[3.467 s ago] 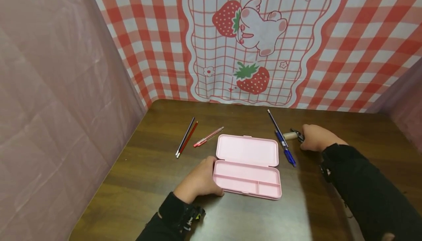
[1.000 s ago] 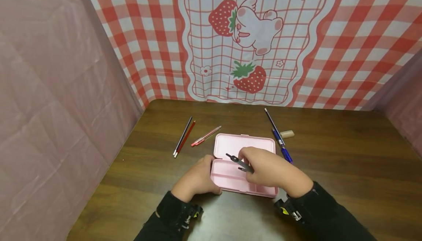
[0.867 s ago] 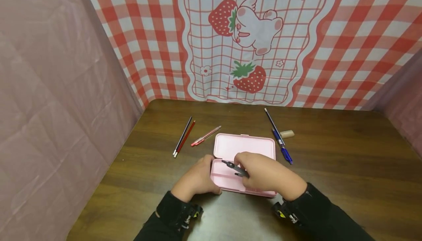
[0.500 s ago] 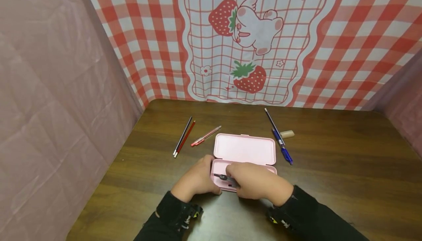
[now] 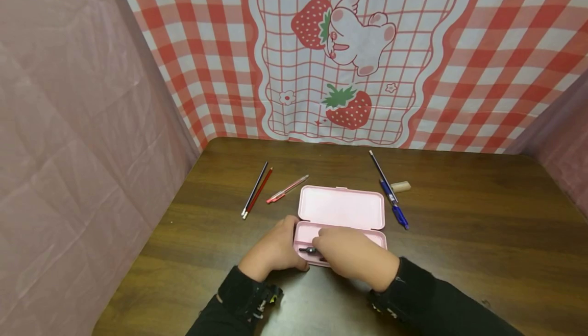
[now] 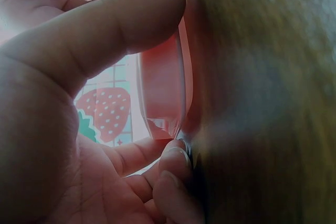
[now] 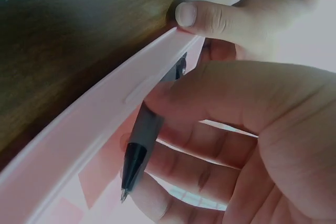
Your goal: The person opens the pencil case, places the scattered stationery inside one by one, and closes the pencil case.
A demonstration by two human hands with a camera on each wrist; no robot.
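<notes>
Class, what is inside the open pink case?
A dark compass, held in the right hand, is at least partly inside, along the near side. The hand covers part of the tray; anything directly beneath cannot be fully seen.

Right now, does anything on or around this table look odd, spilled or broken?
I see no spill or damage. The one odd thing is the checked cloth behind the table: its cartoon animal lies sideways, so the cloth may be hung turned. What shows of the open pink case looks fine.
</notes>
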